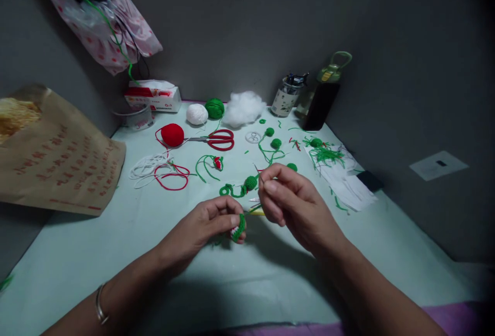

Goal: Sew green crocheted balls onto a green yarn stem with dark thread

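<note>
My left hand (216, 220) is closed, pinching a small green crochet piece (240, 229) with a white and reddish band between thumb and fingers. A green strand of yarn (253, 208) runs from that piece toward my right hand (288, 197). Raised a little to the right, this hand is closed in a pinch; a thin needle (260, 173) seems to stick up from its fingertips, though most of it is hidden. Beyond the hands lie a green crochet ball (250, 183) with a curled cord, and a small red and green crochet piece (218, 163).
Red-handled scissors (221, 140) lie beside a red yarn ball (172, 135). Behind are white yarn (197, 114), green yarn (214, 108) and stuffing (244, 108). A paper bag (65, 155) stands left; a pen cup (285, 100), bottle (323, 99) and tissues with yarn scraps (344, 184) are right.
</note>
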Available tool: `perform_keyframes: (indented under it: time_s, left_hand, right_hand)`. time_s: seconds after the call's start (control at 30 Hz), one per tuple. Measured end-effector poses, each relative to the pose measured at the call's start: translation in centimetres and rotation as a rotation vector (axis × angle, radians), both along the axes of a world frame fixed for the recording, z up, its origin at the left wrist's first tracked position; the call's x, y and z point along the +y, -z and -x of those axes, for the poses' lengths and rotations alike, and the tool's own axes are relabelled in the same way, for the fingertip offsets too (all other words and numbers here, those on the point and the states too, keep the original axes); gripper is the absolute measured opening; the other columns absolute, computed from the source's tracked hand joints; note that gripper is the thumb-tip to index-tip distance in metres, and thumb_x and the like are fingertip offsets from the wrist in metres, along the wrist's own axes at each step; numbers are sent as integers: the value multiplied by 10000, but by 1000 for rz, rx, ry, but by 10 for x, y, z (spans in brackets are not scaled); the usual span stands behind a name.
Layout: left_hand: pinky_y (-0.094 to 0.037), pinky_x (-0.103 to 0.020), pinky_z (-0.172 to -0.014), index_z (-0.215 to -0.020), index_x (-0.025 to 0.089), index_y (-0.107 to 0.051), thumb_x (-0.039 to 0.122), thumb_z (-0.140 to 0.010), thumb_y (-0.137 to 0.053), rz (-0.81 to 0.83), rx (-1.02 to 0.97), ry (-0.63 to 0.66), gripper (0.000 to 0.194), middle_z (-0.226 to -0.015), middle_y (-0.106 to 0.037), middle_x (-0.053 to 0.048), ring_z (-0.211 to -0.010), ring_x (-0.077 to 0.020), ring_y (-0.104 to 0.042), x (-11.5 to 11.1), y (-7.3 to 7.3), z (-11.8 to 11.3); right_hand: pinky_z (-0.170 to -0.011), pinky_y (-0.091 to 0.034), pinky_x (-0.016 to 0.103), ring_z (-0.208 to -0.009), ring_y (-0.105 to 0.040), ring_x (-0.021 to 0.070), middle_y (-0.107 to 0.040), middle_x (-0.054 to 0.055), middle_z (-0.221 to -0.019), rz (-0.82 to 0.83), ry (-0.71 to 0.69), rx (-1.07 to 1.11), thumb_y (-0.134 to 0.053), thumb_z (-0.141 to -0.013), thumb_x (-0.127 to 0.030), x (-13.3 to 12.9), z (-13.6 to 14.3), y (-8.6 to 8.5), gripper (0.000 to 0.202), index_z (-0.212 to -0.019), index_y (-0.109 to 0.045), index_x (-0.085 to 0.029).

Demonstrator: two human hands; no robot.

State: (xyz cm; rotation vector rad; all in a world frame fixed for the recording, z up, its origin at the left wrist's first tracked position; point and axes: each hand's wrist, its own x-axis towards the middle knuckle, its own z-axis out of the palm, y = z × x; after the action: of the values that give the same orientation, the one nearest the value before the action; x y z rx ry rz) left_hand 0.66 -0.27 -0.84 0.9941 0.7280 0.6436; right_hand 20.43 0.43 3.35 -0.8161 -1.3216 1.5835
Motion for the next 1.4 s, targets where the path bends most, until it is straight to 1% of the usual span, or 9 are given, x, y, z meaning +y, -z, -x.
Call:
perform_keyframes:
  time_s: [0.13,0.33,0.5,0.57,0.67,0.77,0.87,1.1,1.4]
  left_hand:
    - [-441,-241,-691,-962,227,-568,273,-909,-639,108,-132,-123,100,-769,-600,30,-704,-108,-576,0,-3,0]
    - [-479,-204,-765,-963,174,-636,287,-893,-672,155,-159,-219,138,-892,-597,3,-783,-84,-599,4,-5,0]
    - [-491,-207,-733,-954,197,-597,225,-769,-800,29,-69,-237,276,-863,-628,33,-764,-94,-646,2,-3,-1]
    - [-502,-237,-683,-968,191,-578,293,-851,-717,-12,-10,-229,208,-832,-673,12,-690,-110,-664,1,-3,-3]
    - [-508,-260,-636,-1006,174,-575,347,-901,-647,-35,51,-231,215,-832,-728,-36,-627,-125,-664,1,-4,-4]
    - [-513,-247,-661,-999,177,-606,331,-882,-674,-33,36,-266,205,-852,-732,-28,-666,-115,-657,2,-3,-3]
    - [-510,-239,-739,-988,203,-635,316,-866,-698,-31,25,-299,178,-823,-710,9,-742,-111,-663,3,0,0]
    - [-461,-224,-761,-985,234,-646,328,-873,-691,-55,73,-327,153,-780,-676,30,-785,-114,-661,4,3,4]
    - [-455,-239,-760,-947,242,-656,310,-855,-708,-91,79,-353,126,-801,-660,38,-783,-126,-661,4,0,3]
  right_hand:
    - [-474,-314,177,-480,-385,42,-489,-75,-572,15,49,18,-589,-961,-300,4,-2,1,123,-922,-588,-184]
    - [-473,-291,186,-489,-367,51,-472,-76,-572,71,118,14,-596,-948,-288,7,0,3,105,-907,-583,-192]
    - [-477,-294,195,-499,-373,62,-473,-70,-573,61,103,-34,-620,-935,-310,8,-2,5,118,-894,-604,-200]
    - [-483,-306,201,-517,-388,66,-511,-56,-617,-5,114,-97,-630,-930,-307,7,-4,4,110,-890,-626,-205]
    - [-578,-389,228,-666,-507,95,-604,-4,-781,-272,177,-295,-657,-912,-248,5,-6,1,68,-864,-672,-202]
    - [-671,-424,258,-793,-552,132,-599,27,-826,-587,237,-548,-644,-910,-162,4,-8,-2,69,-879,-701,-186]
    - [-627,-410,255,-747,-532,126,-561,29,-812,-756,232,-693,-601,-926,-119,4,-10,-1,104,-935,-692,-167]
    - [-636,-415,275,-749,-526,140,-556,47,-835,-850,146,-773,-561,-943,-110,4,-12,0,104,-957,-656,-151]
    - [-638,-403,295,-727,-508,153,-538,50,-825,-807,105,-822,-525,-960,-142,1,-13,-2,125,-943,-643,-178]
